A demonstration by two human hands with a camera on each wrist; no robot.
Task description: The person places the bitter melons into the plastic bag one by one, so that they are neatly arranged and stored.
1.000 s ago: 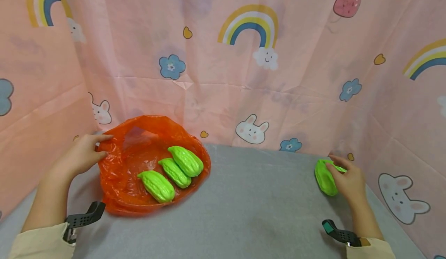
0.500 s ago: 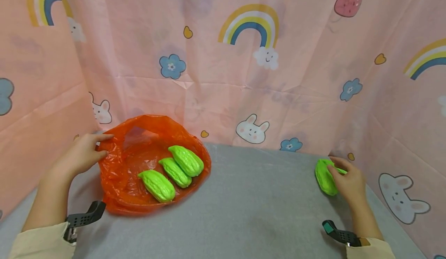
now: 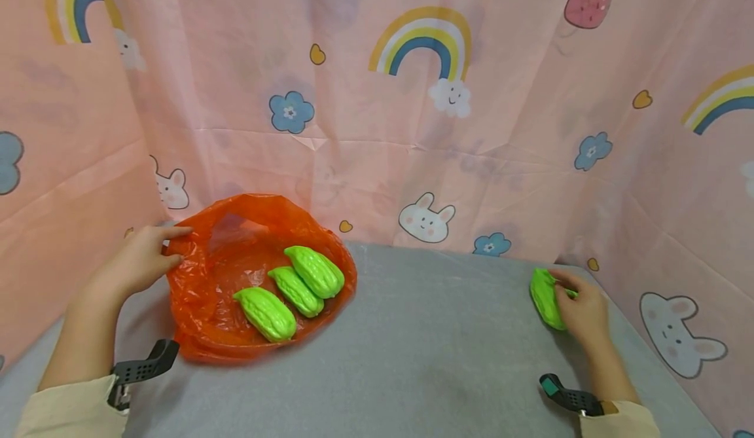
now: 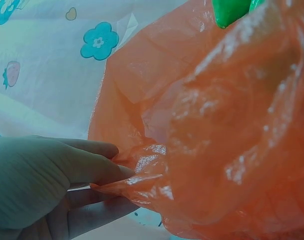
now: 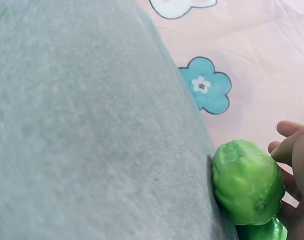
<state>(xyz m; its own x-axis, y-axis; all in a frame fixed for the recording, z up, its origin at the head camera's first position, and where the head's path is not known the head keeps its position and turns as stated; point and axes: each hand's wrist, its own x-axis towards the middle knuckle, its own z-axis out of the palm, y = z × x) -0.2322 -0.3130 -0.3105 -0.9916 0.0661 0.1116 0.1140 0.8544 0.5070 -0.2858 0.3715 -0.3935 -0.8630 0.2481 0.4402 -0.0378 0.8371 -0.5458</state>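
My left hand (image 3: pixel 132 261) pinches the left rim of an orange-red plastic bag (image 3: pixel 194 307). In the left wrist view, a fold of the bag (image 4: pixel 147 185) runs between the fingers. The bag lies with its mouth spread, and three bright green bitter melons rest inside, one (image 3: pixel 265 313) nearer the front and two (image 3: pixel 315 273) side by side. Far right, my right hand (image 3: pixel 583 307) has its thumb and fingers on another bitter melon (image 3: pixel 543 297). The right wrist view shows this melon (image 5: pixel 246 182) against the fingers, with more green partly hidden beneath it.
A grey tabletop (image 3: pixel 424 333) stretches between the bag and the right hand. Pink printed curtain (image 3: pixel 353 182) stands behind and along both sides. Each wrist carries a black strap, such as the right strap (image 3: pixel 571 399).
My right hand has shifted slightly left, and the bitter melon at its fingers has moved a little left too. The left hand and the bag stay where they were.
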